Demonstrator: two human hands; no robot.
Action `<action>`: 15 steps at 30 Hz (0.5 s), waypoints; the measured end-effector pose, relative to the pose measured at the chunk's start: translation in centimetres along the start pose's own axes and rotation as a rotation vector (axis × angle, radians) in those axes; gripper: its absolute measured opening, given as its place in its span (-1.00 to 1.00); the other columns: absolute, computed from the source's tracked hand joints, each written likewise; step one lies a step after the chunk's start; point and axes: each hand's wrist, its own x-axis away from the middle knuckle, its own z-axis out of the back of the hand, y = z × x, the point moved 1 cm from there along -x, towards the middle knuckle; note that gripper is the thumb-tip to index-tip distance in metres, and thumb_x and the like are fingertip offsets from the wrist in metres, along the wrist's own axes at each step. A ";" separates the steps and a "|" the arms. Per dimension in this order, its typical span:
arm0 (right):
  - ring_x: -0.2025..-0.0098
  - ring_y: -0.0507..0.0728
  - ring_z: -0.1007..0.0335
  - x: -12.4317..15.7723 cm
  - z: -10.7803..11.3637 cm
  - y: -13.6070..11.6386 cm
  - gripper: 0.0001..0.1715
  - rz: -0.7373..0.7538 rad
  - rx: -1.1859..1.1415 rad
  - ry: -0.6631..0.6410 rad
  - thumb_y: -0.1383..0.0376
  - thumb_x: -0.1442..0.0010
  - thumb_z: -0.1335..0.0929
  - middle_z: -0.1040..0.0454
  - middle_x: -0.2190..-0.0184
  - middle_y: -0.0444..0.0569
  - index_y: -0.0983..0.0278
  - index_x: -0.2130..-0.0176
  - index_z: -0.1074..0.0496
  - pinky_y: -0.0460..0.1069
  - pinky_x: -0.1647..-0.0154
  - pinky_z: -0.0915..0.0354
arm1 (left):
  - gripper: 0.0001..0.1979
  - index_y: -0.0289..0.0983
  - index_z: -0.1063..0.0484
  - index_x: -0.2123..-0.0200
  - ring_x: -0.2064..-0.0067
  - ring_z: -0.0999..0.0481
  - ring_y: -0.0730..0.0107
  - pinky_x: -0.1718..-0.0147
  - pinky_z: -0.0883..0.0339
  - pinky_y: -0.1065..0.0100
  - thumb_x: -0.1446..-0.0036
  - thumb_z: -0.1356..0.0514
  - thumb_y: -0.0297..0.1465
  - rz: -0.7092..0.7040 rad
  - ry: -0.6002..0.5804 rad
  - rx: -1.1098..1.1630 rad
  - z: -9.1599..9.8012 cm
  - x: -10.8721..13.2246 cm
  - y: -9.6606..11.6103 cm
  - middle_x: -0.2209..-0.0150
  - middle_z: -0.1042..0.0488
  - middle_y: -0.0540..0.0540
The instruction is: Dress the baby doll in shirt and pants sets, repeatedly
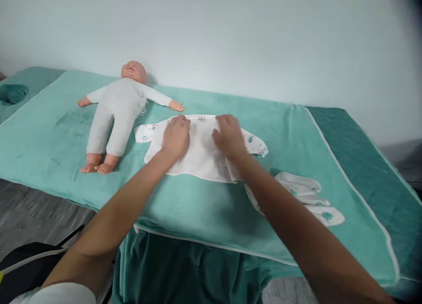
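Note:
A white baby shirt (201, 152) with small teal prints lies spread flat on a teal blanket (204, 207). My left hand (176, 136) rests palm down on the shirt's left half, fingers flat. On the shirt's right half lies my right hand (229, 136), also palm down with fingers stretched. A baby doll (116, 108) in a pale grey suit lies on its back to the left of the shirt, arms out. The doll's right sleeve nearly touches the shirt's left sleeve.
A second white garment (310, 198) with teal prints lies folded on the blanket to the right, partly behind my right forearm. A white wall runs behind the bed. Grey floorboards (29, 211) show at the lower left, with a dark object (29, 260) near them.

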 end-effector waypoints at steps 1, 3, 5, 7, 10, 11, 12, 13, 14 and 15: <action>-0.34 0.44 -0.31 0.5 -1.6 -0.8 -0.38 -0.017 -0.058 -0.041 0.38 -0.30 -0.25 -0.42 -0.29 0.39 0.50 -0.30 -0.36 0.34 -0.38 -0.25 | -0.63 -0.39 -0.44 -0.16 -0.34 -0.41 0.04 -0.32 -0.33 0.08 -0.40 0.01 -0.54 -0.021 -0.057 0.049 -1.5 0.0 0.9 -0.31 -0.43 -0.32; -0.42 0.43 -0.24 1.2 -4.0 -2.2 -0.33 -0.089 -0.117 -0.105 0.36 -0.33 -0.24 -0.36 -0.35 0.44 0.59 -0.34 -0.28 0.31 -0.47 -0.16 | -0.63 -0.40 -0.45 -0.16 -0.43 -0.33 0.01 -0.45 -0.18 0.04 -0.39 -0.02 -0.51 -0.015 -0.116 0.099 -3.6 -0.2 2.0 -0.38 -0.37 -0.35; -0.51 0.41 -0.10 1.3 -5.5 -3.3 -0.33 -0.146 -0.140 -0.087 0.37 -0.36 -0.20 -0.24 -0.43 0.46 0.64 -0.36 -0.25 0.29 -0.54 -0.05 | -0.60 -0.45 -0.42 -0.21 -0.52 -0.19 -0.05 -0.52 -0.02 -0.04 -0.41 0.00 -0.47 0.040 -0.125 0.100 -4.6 -0.9 2.4 -0.45 -0.27 -0.38; -0.57 0.35 0.00 1.2 -6.3 -4.1 -0.35 -0.141 -0.188 -0.033 0.37 -0.41 -0.12 -0.16 -0.49 0.38 0.58 -0.38 -0.25 0.28 -0.57 0.00 | -0.53 -0.50 -0.34 -0.29 -0.57 -0.08 -0.04 -0.55 0.06 -0.02 -0.45 0.07 -0.44 0.102 -0.123 0.090 -5.0 -1.6 2.1 -0.50 -0.19 -0.39; -0.57 0.30 -0.03 0.5 -7.0 -4.3 -0.34 -0.160 -0.268 -0.012 0.33 -0.45 -0.07 -0.20 -0.49 0.30 0.50 -0.40 -0.24 0.28 -0.56 -0.02 | -0.43 -0.57 -0.18 -0.42 -0.58 -0.02 -0.02 -0.55 0.05 0.07 -0.48 0.11 -0.39 0.157 -0.131 0.087 -5.1 -2.7 1.3 -0.53 -0.10 -0.40; -0.57 0.32 -0.03 0.2 -7.1 -4.1 -0.33 -0.194 -0.269 -0.021 0.32 -0.43 -0.10 -0.20 -0.49 0.32 0.51 -0.41 -0.23 0.29 -0.56 -0.02 | -0.40 -0.59 -0.13 -0.45 -0.59 -0.01 -0.03 -0.55 0.05 0.07 -0.48 0.10 -0.36 0.166 -0.132 0.093 -5.1 -2.9 1.0 -0.54 -0.08 -0.41; -0.56 0.35 -0.02 -0.1 -7.1 -3.7 -0.31 -0.234 -0.255 -0.030 0.31 -0.41 -0.14 -0.18 -0.49 0.36 0.54 -0.41 -0.21 0.31 -0.56 -0.02 | -0.37 -0.60 -0.08 -0.47 -0.59 0.00 -0.04 -0.56 0.06 0.07 -0.48 0.08 -0.34 0.175 -0.135 0.102 -5.1 -3.1 0.7 -0.55 -0.06 -0.41; -0.57 0.38 0.00 -0.5 -6.9 -3.1 -0.28 -0.269 -0.233 -0.033 0.30 -0.38 -0.19 -0.16 -0.49 0.40 0.57 -0.41 -0.19 0.32 -0.56 -0.01 | -0.35 -0.60 -0.04 -0.49 -0.59 0.01 -0.05 -0.56 0.08 0.07 -0.48 0.07 -0.33 0.179 -0.139 0.113 -5.1 -3.4 0.5 -0.55 -0.04 -0.41; -0.57 0.40 0.02 -0.8 -6.7 -2.3 -0.25 -0.291 -0.210 -0.031 0.29 -0.36 -0.22 -0.14 -0.50 0.41 0.59 -0.42 -0.17 0.33 -0.56 -0.01 | -0.33 -0.60 -0.01 -0.50 -0.59 0.03 -0.06 -0.57 0.10 0.08 -0.47 0.06 -0.33 0.180 -0.139 0.122 -5.1 -3.6 0.3 -0.56 -0.01 -0.39; -0.57 0.41 0.03 -1.2 -6.3 -1.5 -0.22 -0.296 -0.191 -0.025 0.27 -0.35 -0.23 -0.12 -0.50 0.41 0.59 -0.43 -0.15 0.32 -0.56 -0.01 | -0.32 -0.60 0.03 -0.52 -0.60 0.04 -0.06 -0.57 0.12 0.08 -0.47 0.05 -0.33 0.176 -0.134 0.129 -5.1 -3.8 0.1 -0.57 0.01 -0.37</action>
